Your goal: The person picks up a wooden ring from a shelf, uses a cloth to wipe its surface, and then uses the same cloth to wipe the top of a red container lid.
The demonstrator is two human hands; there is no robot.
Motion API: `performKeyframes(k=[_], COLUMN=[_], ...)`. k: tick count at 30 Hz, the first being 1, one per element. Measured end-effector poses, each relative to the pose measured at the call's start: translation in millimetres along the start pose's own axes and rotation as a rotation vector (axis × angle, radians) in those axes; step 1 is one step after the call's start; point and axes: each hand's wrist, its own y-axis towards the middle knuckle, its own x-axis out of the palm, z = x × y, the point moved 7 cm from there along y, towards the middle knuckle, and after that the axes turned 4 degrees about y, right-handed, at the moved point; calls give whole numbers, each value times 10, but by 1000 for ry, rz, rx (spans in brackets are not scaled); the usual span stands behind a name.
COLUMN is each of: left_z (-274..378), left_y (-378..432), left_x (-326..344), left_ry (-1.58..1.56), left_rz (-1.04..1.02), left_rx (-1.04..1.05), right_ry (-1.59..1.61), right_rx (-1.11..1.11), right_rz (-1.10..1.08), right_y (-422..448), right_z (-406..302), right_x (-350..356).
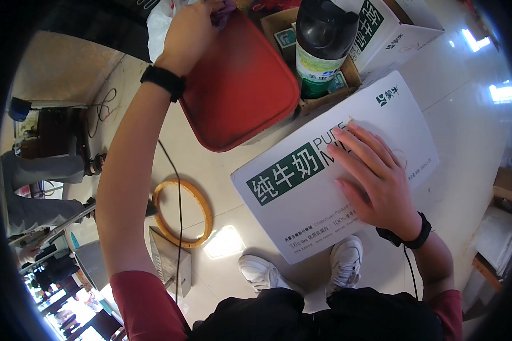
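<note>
My left hand (191, 32) reaches to the top of the view, its fingers closed around a crumpled purple cloth (225, 13) over the far end of a red plastic lid (243, 89). The fingertips are partly cut off by the frame edge. A white plastic bag (157, 32) lies just left of this hand. Palm down, my right hand (377, 183) rests with spread fingers on a white cardboard milk box (268, 221) that bears green and black print. The box sits tilted in front of my shoes.
Behind the milk box, a black-capped bottle (326, 34) stands in an open cardboard box (353, 70); another milk carton (403, 38) is beside it. A wooden ring (204, 204) and a black cable (179, 213) are at left. Another person's legs (47, 172) appear farther left.
</note>
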Motion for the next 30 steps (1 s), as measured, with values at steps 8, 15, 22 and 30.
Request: performKeyframes(k=[8, 15, 22, 30], left_z=[532, 1248, 580, 955], left_y=[-328, -766, -210, -311], left_x=[-258, -601, -195, -218], left_ry=[-377, -539, -69, -250], left_rz=[-48, -232, -11, -13], left_rx=[33, 304, 66, 206], right_ry=[3, -15, -8, -7], right_rx=[16, 15, -7, -5], right_rz=[3, -5, 15, 18], right_y=[-21, -25, -12, -16], right_z=[23, 45, -17, 13], right_x=[12, 10, 10, 1])
